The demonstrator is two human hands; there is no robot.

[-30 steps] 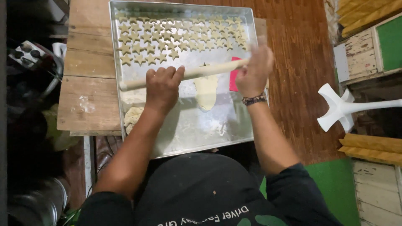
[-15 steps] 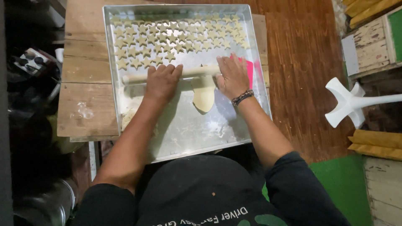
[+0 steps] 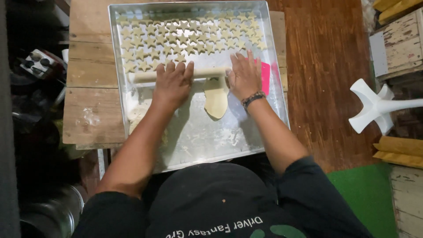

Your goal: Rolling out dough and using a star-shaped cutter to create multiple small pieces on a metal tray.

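Note:
A large metal tray (image 3: 246, 141) lies on a wooden table. Several star-shaped dough cut-outs (image 3: 185, 35) fill its far half. A pale wooden rolling pin (image 3: 207, 73) lies crosswise over a flattened oval of dough (image 3: 216, 101). My left hand (image 3: 172, 83) presses flat on the pin's left part. On the pin's right end rests my right hand (image 3: 244, 77), fingers spread, a bead bracelet on the wrist. A pink scraper (image 3: 265, 77) lies just right of that hand. A lump of dough (image 3: 137, 112) sits at the tray's left edge.
The wooden table (image 3: 88, 105) carries flour marks at its left. A white plastic stand (image 3: 374, 105) lies on the brown floor to the right. Yellow and white crates (image 3: 396, 39) stand at the far right. Dark clutter and a metal pot (image 3: 53, 216) fill the left.
Both hands have pushed the rolling pin away from me over the dough. My right hand slid from the pin's end further inward. The camera view shifted slightly.

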